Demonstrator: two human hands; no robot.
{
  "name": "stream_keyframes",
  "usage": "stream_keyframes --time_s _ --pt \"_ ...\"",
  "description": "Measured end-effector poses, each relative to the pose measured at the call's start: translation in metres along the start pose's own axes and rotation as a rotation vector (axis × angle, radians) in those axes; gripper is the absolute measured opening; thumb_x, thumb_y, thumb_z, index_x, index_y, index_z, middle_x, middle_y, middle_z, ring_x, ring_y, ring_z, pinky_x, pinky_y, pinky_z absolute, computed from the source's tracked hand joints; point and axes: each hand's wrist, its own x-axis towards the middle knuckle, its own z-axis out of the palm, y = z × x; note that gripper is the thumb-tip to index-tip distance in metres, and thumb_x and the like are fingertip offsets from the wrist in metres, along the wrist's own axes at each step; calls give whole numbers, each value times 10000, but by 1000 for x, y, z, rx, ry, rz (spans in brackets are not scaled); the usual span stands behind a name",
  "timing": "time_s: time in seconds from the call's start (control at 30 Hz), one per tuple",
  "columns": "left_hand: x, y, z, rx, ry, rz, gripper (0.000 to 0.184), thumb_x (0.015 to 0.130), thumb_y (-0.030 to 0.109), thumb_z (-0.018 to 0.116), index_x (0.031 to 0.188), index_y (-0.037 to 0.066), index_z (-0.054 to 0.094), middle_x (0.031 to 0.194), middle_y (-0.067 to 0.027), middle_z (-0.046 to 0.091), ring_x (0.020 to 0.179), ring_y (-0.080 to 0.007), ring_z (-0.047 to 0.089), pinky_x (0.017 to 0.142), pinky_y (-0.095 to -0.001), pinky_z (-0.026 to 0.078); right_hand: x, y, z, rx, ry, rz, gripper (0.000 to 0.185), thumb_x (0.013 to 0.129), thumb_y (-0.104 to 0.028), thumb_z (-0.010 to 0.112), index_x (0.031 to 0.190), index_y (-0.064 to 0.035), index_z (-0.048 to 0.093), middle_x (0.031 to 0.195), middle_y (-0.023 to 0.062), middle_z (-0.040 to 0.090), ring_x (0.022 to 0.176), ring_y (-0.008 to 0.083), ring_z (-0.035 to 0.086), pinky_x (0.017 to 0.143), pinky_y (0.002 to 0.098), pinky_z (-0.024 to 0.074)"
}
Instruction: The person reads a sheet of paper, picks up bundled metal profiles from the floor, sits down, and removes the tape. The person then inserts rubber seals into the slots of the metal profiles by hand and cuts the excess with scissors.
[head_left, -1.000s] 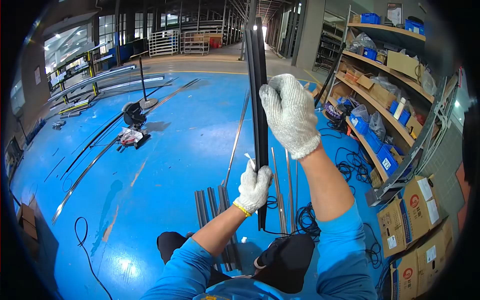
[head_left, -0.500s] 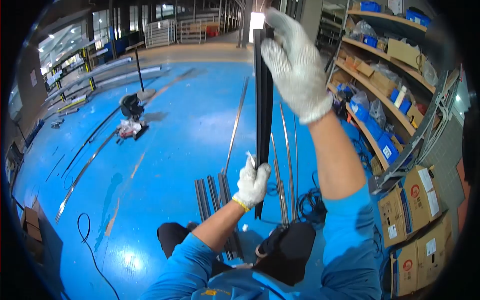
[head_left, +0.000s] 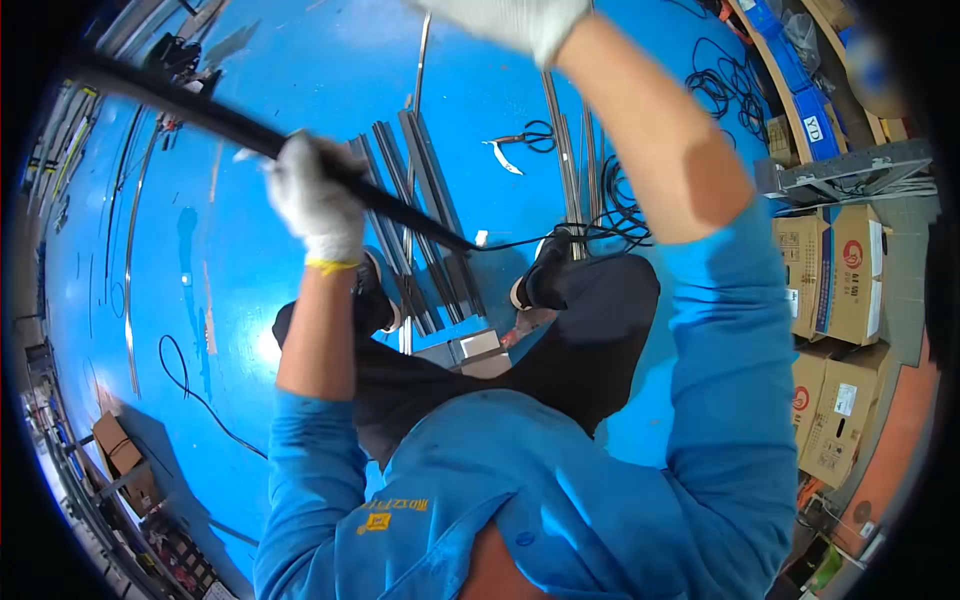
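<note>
My left hand (head_left: 318,192), in a white knit glove with a yellow cuff edge, is wrapped round a long dark profile (head_left: 205,108). The profile slants from the upper left down to the middle and is blurred by motion. My right hand (head_left: 505,18), gloved too, is at the top edge, away from the profile; its fingers are cut off by the frame. Several dark profiles (head_left: 425,170) lie on the floor between my feet. Black-handled scissors (head_left: 535,137) rest on the floor to the right of them, beside a curved white strip (head_left: 503,158).
Coiled black cable (head_left: 622,205) lies right of my feet. Thin metal strips (head_left: 568,160) lie near it. Cardboard boxes (head_left: 855,275) and a shelf with blue bins (head_left: 818,125) stand at the right. A loop of cable (head_left: 185,375) lies at the left.
The view has tilted down. The profile has swung from upright to a slant toward the upper left, still in my left hand. My right hand has come away from it.
</note>
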Motion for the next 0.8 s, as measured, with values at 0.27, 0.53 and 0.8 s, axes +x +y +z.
stream_keyframes --time_s 0.27,0.53,0.8 --pt "101 -48 -160 78 493 -140 227 1015 324 584 931 118 545 750 -45 530 662 -227 522 669 -419 476 -349 276 157 -351 -815 1053 288 948 -198 572 1182 -40 633 1170 275 661 1113 453 633 960 542 505" --pt "148 -88 -208 99 493 -366 290 1047 327 552 906 77 517 802 -50 471 727 -228 480 718 -396 460 -485 414 264 -501 -725 821 451 967 -73 488 1417 -83 492 1236 245 630 1152 437 633 974 542 510" --pt "165 -106 -207 85 708 -412 298 1043 325 553 891 72 512 784 -55 461 714 -229 481 696 -399 453 -438 395 283 -527 -966 1067 468 967 -72 507 1433 -100 484 1140 226 663 1059 403 663 938 520 527"
